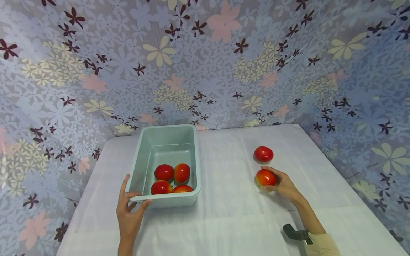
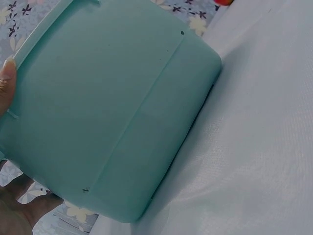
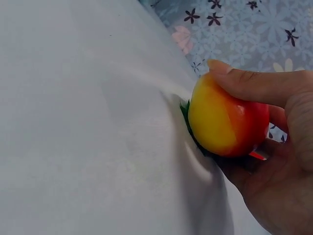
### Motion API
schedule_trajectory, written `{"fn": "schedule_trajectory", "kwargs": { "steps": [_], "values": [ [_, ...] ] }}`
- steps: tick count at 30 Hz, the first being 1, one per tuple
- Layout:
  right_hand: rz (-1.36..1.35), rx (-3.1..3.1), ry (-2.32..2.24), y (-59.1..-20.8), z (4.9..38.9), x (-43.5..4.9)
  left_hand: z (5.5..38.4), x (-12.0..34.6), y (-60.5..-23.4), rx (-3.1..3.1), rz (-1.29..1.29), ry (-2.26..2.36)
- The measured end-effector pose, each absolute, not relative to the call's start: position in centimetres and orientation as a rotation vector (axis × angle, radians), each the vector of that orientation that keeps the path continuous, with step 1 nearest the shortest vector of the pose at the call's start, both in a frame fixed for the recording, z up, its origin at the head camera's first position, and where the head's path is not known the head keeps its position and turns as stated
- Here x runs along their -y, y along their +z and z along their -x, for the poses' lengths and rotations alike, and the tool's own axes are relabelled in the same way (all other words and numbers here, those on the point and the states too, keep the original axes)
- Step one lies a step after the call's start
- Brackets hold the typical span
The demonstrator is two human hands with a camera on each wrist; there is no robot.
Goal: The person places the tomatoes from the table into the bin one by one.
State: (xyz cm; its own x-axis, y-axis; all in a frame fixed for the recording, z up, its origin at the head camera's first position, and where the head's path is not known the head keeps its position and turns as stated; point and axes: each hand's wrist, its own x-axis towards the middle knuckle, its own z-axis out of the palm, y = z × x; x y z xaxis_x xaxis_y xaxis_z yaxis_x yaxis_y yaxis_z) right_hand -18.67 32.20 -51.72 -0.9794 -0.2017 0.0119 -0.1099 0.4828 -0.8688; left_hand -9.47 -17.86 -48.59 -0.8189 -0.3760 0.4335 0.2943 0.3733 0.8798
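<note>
My right hand (image 1: 285, 185) grips a glossy red-and-yellow tomato (image 1: 266, 177), thumb on one side and fingers round the other. In the right wrist view the tomato (image 3: 222, 117) shows its yellow side and green leafy sepals, close over the cloth. Just beyond it lies another red tomato (image 1: 263, 154). With thumb and fingers, my left hand (image 1: 129, 213) holds the near left corner of a pale green plastic tub (image 1: 196, 156) by its rim. Several red tomatoes (image 1: 164, 172) sit in the tub's near half. The left wrist view shows the tub's outer wall (image 2: 112, 98).
A white cloth (image 1: 230, 220) covers the table under everything. Flower-patterned fabric (image 1: 205, 71) rises behind the table and at both sides. A dark strap (image 1: 296, 234) sits round the right wrist by a beige sleeve (image 1: 323, 245).
</note>
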Motion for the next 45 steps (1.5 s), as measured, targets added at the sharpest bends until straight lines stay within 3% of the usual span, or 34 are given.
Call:
{"fn": "schedule_trajectory", "kwargs": {
  "steps": [17,45],
  "values": [
    [0.352,-2.584,-1.634,-50.7,20.7,-29.5,9.4,18.0,-48.8,2.021,-0.038,-1.485],
    [0.634,-2.357,-1.841,-46.1,24.4,-19.2,9.4,17.9,-48.7,2.017,-0.004,-1.484]
  ]
}}
